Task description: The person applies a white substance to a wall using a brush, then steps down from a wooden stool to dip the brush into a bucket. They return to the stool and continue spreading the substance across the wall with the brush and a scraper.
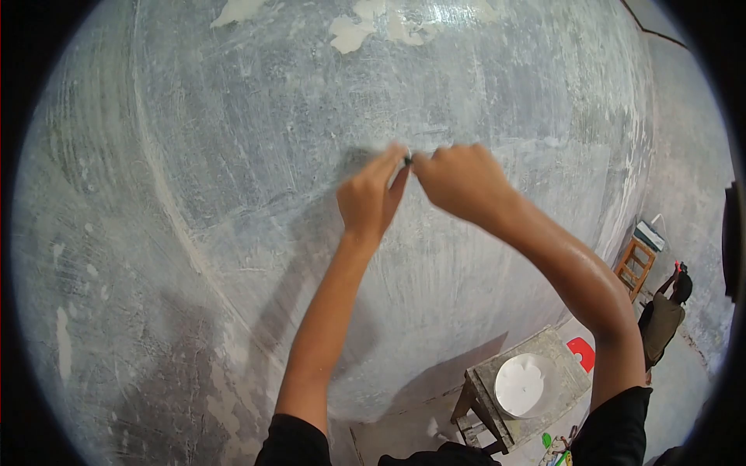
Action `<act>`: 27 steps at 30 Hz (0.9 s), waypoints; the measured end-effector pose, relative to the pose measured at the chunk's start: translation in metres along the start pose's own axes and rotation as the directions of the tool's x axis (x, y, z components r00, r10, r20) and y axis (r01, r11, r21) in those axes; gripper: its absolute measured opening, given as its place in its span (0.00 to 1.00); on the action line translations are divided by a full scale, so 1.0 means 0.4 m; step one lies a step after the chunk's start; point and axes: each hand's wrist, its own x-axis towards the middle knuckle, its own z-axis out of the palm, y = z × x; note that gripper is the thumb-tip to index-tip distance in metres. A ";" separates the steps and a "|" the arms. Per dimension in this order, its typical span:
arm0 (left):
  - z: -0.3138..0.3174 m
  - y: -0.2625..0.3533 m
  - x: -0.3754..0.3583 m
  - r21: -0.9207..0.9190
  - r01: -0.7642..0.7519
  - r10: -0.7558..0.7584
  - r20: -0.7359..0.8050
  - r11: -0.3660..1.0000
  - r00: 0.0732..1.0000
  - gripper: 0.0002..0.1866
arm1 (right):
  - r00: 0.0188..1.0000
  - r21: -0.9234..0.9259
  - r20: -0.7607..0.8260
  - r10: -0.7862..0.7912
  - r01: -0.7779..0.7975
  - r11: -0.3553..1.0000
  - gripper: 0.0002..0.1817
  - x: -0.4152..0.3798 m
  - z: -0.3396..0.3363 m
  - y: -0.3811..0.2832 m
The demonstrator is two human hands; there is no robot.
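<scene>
Building interior under renovation: grey skim-coated wall (pixel 233 155), plaster-spattered stool (pixel 559 365), white bucket (pixel 521 384), wooden stool (pixel 636 264).

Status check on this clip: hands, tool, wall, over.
Left hand and right hand together, pinching a small dark tool against the grey wall. Nothing between hands and wall.

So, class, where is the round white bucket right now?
In the head view, the round white bucket sits on a grey paint-spattered stool at lower right, beside the grey plastered wall, under the right forearm.
</scene>
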 end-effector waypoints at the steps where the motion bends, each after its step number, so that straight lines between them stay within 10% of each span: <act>1: -0.006 -0.011 0.069 0.054 -0.099 0.104 -0.086 0.994 0.991 0.13 | 0.992 0.075 0.020 0.121 -0.122 0.990 0.11 0.034 -0.032 0.012; 5: -0.020 -0.025 0.323 0.085 -0.219 0.230 -0.143 0.972 0.963 0.17 | 0.926 0.430 -0.170 0.337 -0.238 0.871 0.20 0.166 -0.044 0.082; 9: 0.011 -0.097 0.428 0.201 -0.311 0.319 -0.010 0.929 0.948 0.16 | 0.904 0.978 -0.010 0.427 -0.080 0.192 0.20 0.270 0.018 0.109; 11: 0.035 -0.141 0.415 0.248 -0.342 0.331 0.088 0.906 0.940 0.13 | 0.918 0.968 0.206 0.337 -0.140 -0.210 0.21 0.296 0.057 0.099; 27: -0.015 -0.089 -0.209 -0.116 0.232 -0.157 0.451 0.966 0.879 0.19 | 0.755 0.551 0.655 0.046 -0.435 -0.712 0.16 -0.149 0.296 -0.211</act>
